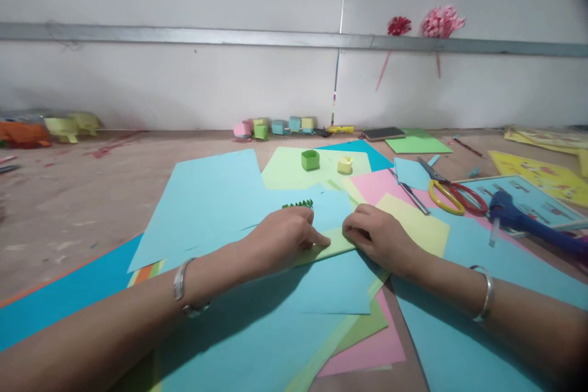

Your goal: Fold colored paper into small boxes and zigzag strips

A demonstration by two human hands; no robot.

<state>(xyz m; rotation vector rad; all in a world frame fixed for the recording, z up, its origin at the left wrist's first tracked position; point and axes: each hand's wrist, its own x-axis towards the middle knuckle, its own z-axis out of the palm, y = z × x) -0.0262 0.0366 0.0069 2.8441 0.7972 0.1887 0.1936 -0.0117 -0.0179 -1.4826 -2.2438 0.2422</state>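
Observation:
A narrow light green paper strip (337, 243) lies across light blue sheets (206, 202). My left hand (287, 236) rests on its left part, index finger stretched out and pressed on the strip, the other fingers curled. My right hand (379, 236) pinches the strip's right end, fingertips bent down on it. Just beyond my left hand is a dark green zigzag-folded paper piece (301, 203). Farther back, a small green paper box (310, 160) and a small pale yellow one (344, 165) stand on a pale green sheet (287, 171).
Scissors (452, 193), a pen (413, 197) and a blue glue gun (528, 223) lie at right. Small coloured paper pieces (278, 127) line the wall, with a dark phone-like slab (383, 133). Orange and yellow paper items (62, 127) sit far left.

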